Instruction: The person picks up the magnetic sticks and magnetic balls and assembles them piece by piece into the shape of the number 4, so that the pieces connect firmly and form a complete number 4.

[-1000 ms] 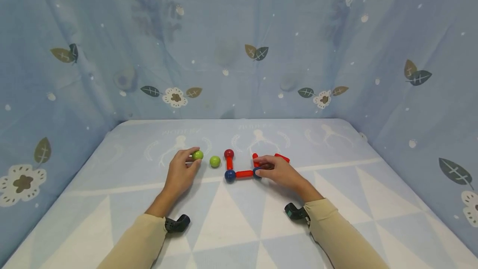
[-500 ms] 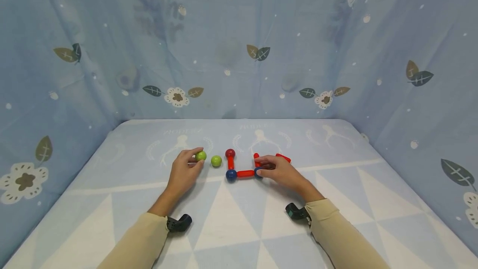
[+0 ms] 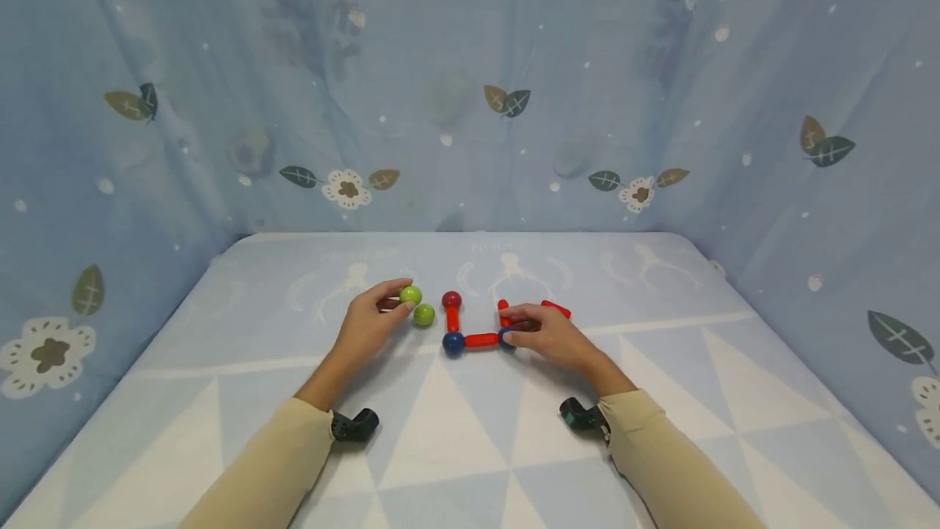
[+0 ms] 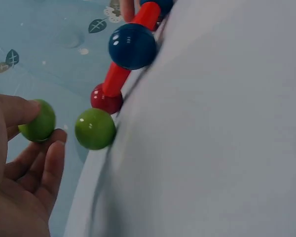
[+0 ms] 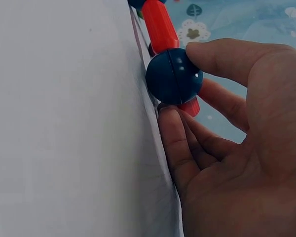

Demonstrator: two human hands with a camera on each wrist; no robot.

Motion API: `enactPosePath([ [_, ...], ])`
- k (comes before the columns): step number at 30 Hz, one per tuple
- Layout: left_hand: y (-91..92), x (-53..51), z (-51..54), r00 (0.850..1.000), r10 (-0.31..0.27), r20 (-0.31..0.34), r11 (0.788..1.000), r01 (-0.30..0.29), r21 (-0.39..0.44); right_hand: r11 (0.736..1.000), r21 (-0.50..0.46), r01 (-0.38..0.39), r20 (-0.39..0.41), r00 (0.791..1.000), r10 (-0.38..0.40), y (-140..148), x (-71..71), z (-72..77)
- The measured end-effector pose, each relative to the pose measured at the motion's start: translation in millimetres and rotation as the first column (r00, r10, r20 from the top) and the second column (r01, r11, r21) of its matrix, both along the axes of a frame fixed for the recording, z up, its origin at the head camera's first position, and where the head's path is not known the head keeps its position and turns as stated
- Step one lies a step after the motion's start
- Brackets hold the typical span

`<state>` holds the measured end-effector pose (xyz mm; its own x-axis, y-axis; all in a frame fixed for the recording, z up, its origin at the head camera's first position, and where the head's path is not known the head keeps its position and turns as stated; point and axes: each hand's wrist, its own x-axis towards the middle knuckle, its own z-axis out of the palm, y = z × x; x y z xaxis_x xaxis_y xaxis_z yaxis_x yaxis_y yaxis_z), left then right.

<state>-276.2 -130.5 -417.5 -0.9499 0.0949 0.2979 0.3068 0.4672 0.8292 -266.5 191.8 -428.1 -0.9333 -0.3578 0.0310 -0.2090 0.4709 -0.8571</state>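
My left hand (image 3: 370, 323) pinches a green ball (image 4: 41, 121) between thumb and fingers, raised off the table. Just beside it, a second green ball (image 3: 423, 315) sits on the table. To the right lies a U-shaped assembly: a red ball (image 3: 451, 300), a red rod (image 3: 452, 319), a blue ball (image 3: 454, 344) at the corner, and another red rod (image 3: 481, 340) leading to a second blue ball (image 5: 173, 76). My right hand (image 3: 547, 336) grips that second blue ball with thumb and fingers. A further red rod (image 3: 503, 313) points away from it, partly behind the fingers.
A loose red piece (image 3: 556, 308) lies behind my right hand, partly covered by it. The table (image 3: 441, 447) has a pale patterned cloth. A blue printed curtain (image 3: 455, 88) hangs at the back and both sides.
My left hand has moved right and slightly up with the green ball, now close above the other green ball. My right hand keeps its hold on the blue ball.
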Motion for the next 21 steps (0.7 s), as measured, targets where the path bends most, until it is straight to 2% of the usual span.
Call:
enactPosePath([
  [8,28.4,-15.5,21.1,0.99,-0.101,0.098,0.995,0.098,0.036,1.0,0.0,-0.004,0.012,1.0,0.004,1,2.6,2.5],
  [14,49.3,-22.9,29.1,0.973,-0.174,0.152,0.984,0.168,0.055,1.0,0.011,0.003,-0.01,1.0,-0.003,3,3.9,3.7],
  [21,65.1,-28.7,30.0,0.967,-0.189,0.168,0.982,0.182,0.057,1.0,0.019,-0.014,-0.017,1.0,0.015,1,2.7,1.8],
])
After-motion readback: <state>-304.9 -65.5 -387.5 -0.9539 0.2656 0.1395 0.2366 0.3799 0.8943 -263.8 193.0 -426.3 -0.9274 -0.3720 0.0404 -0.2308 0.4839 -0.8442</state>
